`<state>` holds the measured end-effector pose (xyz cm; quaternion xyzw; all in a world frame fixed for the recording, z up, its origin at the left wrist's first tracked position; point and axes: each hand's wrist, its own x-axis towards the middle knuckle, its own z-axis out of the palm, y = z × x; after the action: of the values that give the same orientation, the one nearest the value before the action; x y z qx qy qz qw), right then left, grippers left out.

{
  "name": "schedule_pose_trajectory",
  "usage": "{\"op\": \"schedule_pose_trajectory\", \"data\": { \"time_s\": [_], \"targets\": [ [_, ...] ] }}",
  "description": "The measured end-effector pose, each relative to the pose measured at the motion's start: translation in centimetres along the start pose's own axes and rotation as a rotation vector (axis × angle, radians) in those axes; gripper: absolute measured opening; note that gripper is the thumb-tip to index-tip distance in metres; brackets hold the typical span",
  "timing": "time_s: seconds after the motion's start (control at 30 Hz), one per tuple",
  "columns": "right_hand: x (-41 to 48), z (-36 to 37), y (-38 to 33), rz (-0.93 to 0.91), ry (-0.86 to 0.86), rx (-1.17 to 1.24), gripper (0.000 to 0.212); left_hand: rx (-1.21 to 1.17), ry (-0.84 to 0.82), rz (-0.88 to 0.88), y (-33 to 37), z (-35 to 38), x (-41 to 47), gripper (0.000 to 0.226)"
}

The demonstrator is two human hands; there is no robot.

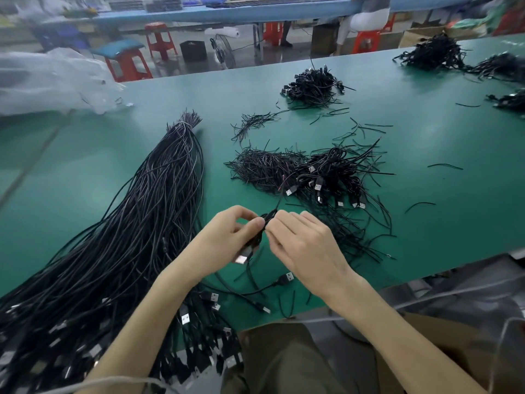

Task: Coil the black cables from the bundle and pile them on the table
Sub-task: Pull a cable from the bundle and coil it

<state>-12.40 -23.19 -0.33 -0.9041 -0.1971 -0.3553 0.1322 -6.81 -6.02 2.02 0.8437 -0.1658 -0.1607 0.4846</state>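
Note:
A long bundle of black cables [147, 211] lies on the green table [443, 155], its USB plugs fanned out at the near left edge. My left hand [227, 237] and my right hand [301, 240] meet just above the table and both pinch one folded black cable [257, 237]. Its silver USB plug hangs below my left fingers, and a thin black end sticks up between my thumbs. A pile of coiled cables [332, 177] with plugs lies just beyond my hands.
A heap of short black ties [264, 166] lies left of the coiled pile, and another coiled pile [312, 86] sits farther back. More cable heaps [434, 49] occupy the far right. Clear plastic bags [54, 81] lie at the left. Red stools [159, 38] stand beyond the table.

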Motion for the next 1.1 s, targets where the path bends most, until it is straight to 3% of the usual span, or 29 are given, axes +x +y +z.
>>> {"op": "schedule_pose_trajectory", "data": {
  "time_s": [0.17,0.33,0.57,0.67,0.77,0.83,0.9,0.97,1.1],
  "targets": [
    [0.2,0.3,-0.3,-0.055,0.036,-0.039,0.016,-0.349,-0.080,-0.170,0.7,-0.3,-0.3,0.029],
    [0.1,0.9,-0.4,-0.067,0.033,-0.021,0.017,-0.335,-0.068,-0.194,0.2,-0.5,-0.4,0.028],
    [-1.1,1.3,-0.4,-0.191,0.103,-0.037,0.020,-0.494,-0.303,-0.245,-0.6,-1.4,-0.2,0.031],
    [-0.8,1.1,0.2,-0.047,0.051,0.072,0.016,-0.484,-0.219,-0.206,-0.7,-1.1,-0.1,0.034],
    [0.4,0.4,1.4,0.432,-0.029,0.388,0.015,-0.216,0.014,-0.178,-1.0,-1.1,0.5,0.030],
    [1.6,0.1,3.1,0.715,-0.017,0.547,0.017,0.231,0.249,-0.162,-1.7,-1.6,0.6,0.025],
    [3.0,-0.4,5.4,0.862,0.033,0.577,0.017,0.683,0.445,-0.169,-2.9,-2.4,0.2,0.028],
    [4.3,-0.9,7.6,0.934,0.061,0.563,0.015,0.895,0.483,-0.266,-4.0,-3.4,0.1,0.036],
    [6.1,-1.0,11.0,1.078,0.163,0.646,0.010,1.027,0.383,-0.438,-5.2,-4.0,0.4,0.048]
  ]
}}
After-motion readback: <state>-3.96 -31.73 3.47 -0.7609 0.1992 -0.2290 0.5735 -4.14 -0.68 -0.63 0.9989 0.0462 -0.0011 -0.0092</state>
